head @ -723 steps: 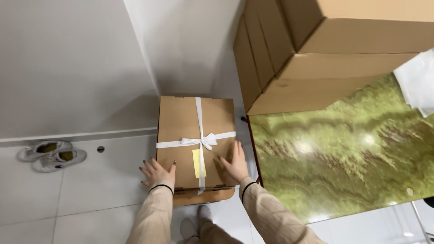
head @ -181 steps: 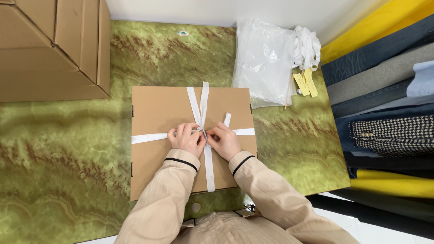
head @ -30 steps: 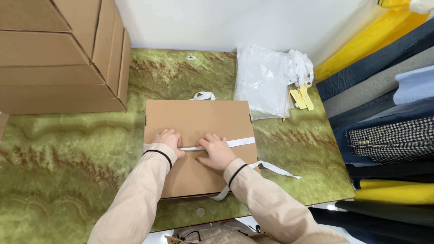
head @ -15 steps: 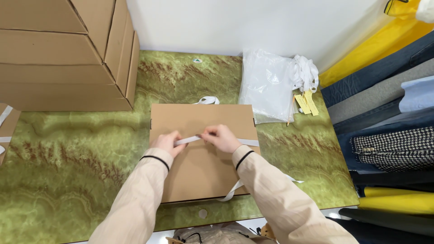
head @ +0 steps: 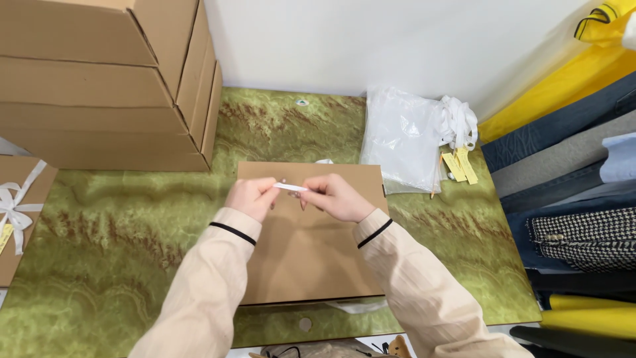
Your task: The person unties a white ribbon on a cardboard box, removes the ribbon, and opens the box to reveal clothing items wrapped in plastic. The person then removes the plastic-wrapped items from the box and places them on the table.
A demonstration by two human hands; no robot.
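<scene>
— Where is the ribbon, and which way does it run?

— The white ribbon (head: 291, 187) is a short taut stretch held between both hands, just above the far part of the flat brown box (head: 311, 258). Its long axis runs left to right, nearly level, dipping slightly toward the right hand. More of it shows as a small loop past the box's far edge and as a pale strip poking out under the near edge.

— And the hands?

— The left hand (head: 250, 197) is closed narrow, fingertips pinched on the ribbon's left end. The right hand (head: 336, 197) is likewise curled tight, pinching the right end. Both sleeves are beige with a dark band at the cuff.

— How does the box lie?

— Flat on the green marbled tabletop (head: 126, 238), its long axis running from the person away toward the wall, the near edge close to the tabletop's front edge.

— What else is around?

— A stack of big cardboard cartons (head: 106, 79) sits at the far left. A clear plastic bag (head: 404, 139) with yellow tags (head: 459, 166) lies just beside the box's far right corner. At the left edge there is another brown box tied with a white bow (head: 16, 212). Folded clothes (head: 570, 192) are piled on the right, beyond the tabletop.
</scene>
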